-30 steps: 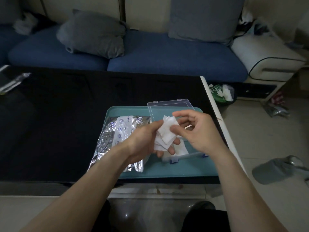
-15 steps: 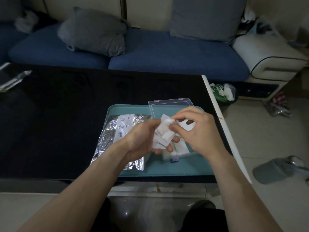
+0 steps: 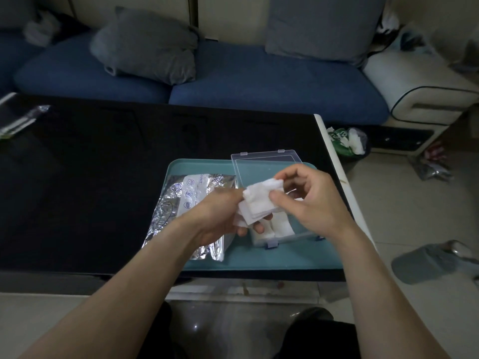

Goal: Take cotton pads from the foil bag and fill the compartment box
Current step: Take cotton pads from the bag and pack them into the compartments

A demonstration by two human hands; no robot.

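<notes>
My left hand [image 3: 217,216] holds a small stack of white cotton pads [image 3: 259,203] above the near left part of the clear compartment box [image 3: 290,237]. My right hand [image 3: 308,200] pinches the top pad of that stack between thumb and fingers. White pads lie in the box's near compartments; its clear lid [image 3: 267,164] stands open at the back. The silver foil bag [image 3: 181,203] lies flat to the left of the box, partly under my left wrist. Bag and box rest on a teal tray [image 3: 285,257].
The tray sits at the right end of a black glossy table [image 3: 103,177] with a white right edge. A blue sofa [image 3: 259,81] with grey cushions runs behind. A bin with green and white rubbish [image 3: 347,141] and a grey slipper [image 3: 427,260] are on the floor at right.
Both hands have stayed over the box with the stack. My right fingers have shifted their pinch on the top pad, which now lifts toward the right.
</notes>
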